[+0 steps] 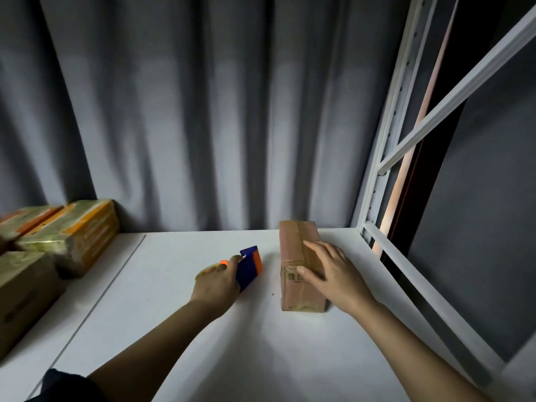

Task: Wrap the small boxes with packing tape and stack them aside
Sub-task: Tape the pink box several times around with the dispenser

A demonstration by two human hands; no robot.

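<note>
You are looking down at a white shelf surface (pixel 179 329) backed by a grey pleated curtain (pixel 203 111). Your left hand (pixel 216 284) is curling its fingers around a blue and orange plastic tape dispenser (pixel 250 266), gripping it low over the shelf near the middle of the view. A roll of clear, yellowish packing tape (pixel 207 269) is showing at the dispenser's left side, partly hidden behind your hand.

Just to the right of the dispenser, apart from it, a long brown cardboard box (pixel 293 256) is lying flat on the shelf, its length running away from you toward the curtain. Glossy tape is crossing its top, and dark printed characters are showing on the near part. Your right hand (pixel 327 274) is resting flat on top of this box with fingers straight and spread, pressing down rather than clasping it.

At the far left of the shelf, well apart from the brown box, a stack of tape-wrapped boxes with yellow and orange printing (pixel 72 230) is sitting against the curtain, and a plain brown carton (pixel 23 291) is standing in front of them. A white metal shelving frame (pixel 412 117) is rising along the right side.
</note>
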